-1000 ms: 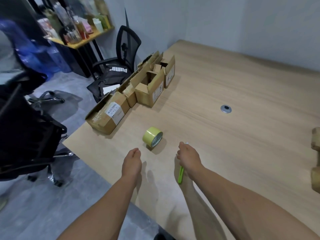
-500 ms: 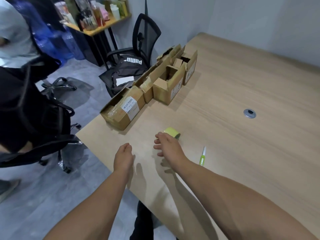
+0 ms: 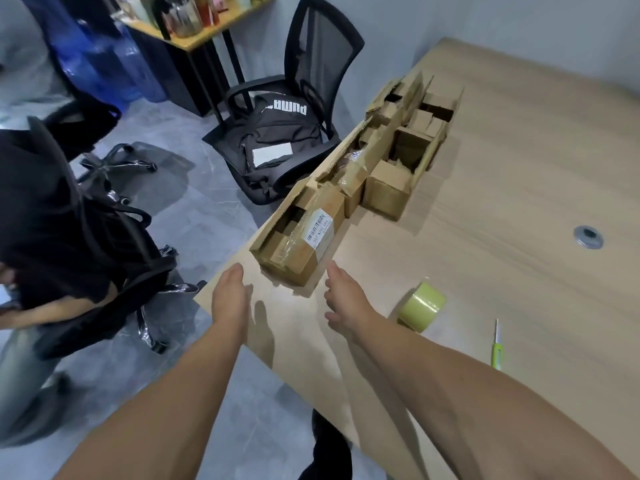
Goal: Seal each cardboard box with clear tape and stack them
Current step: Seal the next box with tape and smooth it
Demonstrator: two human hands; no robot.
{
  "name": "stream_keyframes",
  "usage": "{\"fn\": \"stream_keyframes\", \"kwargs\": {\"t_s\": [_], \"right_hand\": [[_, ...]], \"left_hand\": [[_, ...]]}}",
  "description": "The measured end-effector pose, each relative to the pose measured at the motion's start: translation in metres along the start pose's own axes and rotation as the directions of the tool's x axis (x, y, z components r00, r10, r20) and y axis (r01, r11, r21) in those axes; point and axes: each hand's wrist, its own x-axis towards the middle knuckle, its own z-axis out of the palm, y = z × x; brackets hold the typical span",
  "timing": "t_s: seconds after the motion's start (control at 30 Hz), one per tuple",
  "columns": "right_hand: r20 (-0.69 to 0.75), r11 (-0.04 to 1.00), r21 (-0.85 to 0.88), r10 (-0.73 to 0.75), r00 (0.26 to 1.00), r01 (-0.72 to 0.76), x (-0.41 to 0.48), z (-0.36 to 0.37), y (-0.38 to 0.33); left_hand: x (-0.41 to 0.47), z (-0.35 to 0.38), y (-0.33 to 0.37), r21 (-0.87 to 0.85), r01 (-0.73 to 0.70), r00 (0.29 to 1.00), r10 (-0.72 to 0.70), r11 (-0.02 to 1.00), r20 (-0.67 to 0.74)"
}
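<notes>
Several open cardboard boxes stand in a row along the table's left edge. The nearest box (image 3: 301, 244) carries a white label and has its flaps up. My left hand (image 3: 228, 299) reaches out with straight fingers just short of that box's near left corner. My right hand (image 3: 346, 299) is spread open just in front of its near right corner, not touching it. A roll of yellowish tape (image 3: 420, 306) stands on edge on the table to the right of my right hand. A green-handled cutter (image 3: 497, 344) lies further right.
The wooden table (image 3: 519, 202) has a metal grommet (image 3: 588, 237) at the right. An office chair (image 3: 294, 109) with a black bag sits left of the boxes. A person in black sits on another chair (image 3: 104, 237) at the left. Water bottles and a shelf stand behind.
My right hand left the cutter on the table, passed the tape roll and now reaches toward the nearest box. My left hand moved forward too, and my view swung toward the boxes.
</notes>
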Motion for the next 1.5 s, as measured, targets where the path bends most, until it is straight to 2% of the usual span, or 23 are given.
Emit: {"fn": "stream_keyframes", "kwargs": {"t_s": [0.2,0.37,0.47,0.67,0.8,1.03,1.17,1.33,1.5], "right_hand": [[-0.018,0.991,0.116,-0.066,0.998,0.068,0.031,0.033,-0.011],[-0.031,0.979,0.183,-0.084,0.996,0.088,0.043,0.043,-0.01],[-0.042,0.971,0.22,-0.085,0.996,0.092,0.046,0.044,-0.007],[-0.099,0.985,0.119,-0.114,0.989,0.125,0.042,0.03,0.007],[-0.117,0.988,0.069,-0.13,0.985,0.139,0.03,0.018,0.028],[-0.136,0.99,0.073,-0.113,0.984,0.124,0.004,-0.007,0.081],[-0.07,0.993,0.067,-0.097,0.993,0.102,-0.028,-0.023,0.101],[-0.016,0.975,0.206,-0.087,0.996,0.089,-0.079,-0.047,0.126],[-0.022,0.982,0.172,-0.072,0.997,0.075,-0.105,-0.074,0.163]], "left_hand": [[0.038,0.003,0.02,0.018,-0.018,0.991,0.016,1.0,0.134],[0.046,0.01,0.023,-0.006,0.031,0.974,-0.029,0.999,0.224],[0.048,0.012,0.018,0.007,-0.011,0.97,0.009,1.0,0.245],[0.035,0.001,0.0,0.052,-0.032,0.964,0.017,0.998,0.265],[0.009,-0.003,-0.018,0.035,0.022,0.973,-0.029,0.999,0.23],[-0.05,-0.012,-0.056,0.061,0.013,0.98,-0.025,0.998,0.199],[-0.081,-0.017,-0.079,0.07,0.026,0.98,-0.039,0.997,0.196],[-0.128,-0.021,-0.108,0.077,0.005,0.981,-0.019,0.997,0.193],[-0.168,-0.021,-0.139,0.088,-0.006,0.982,-0.011,0.996,0.19]]}}
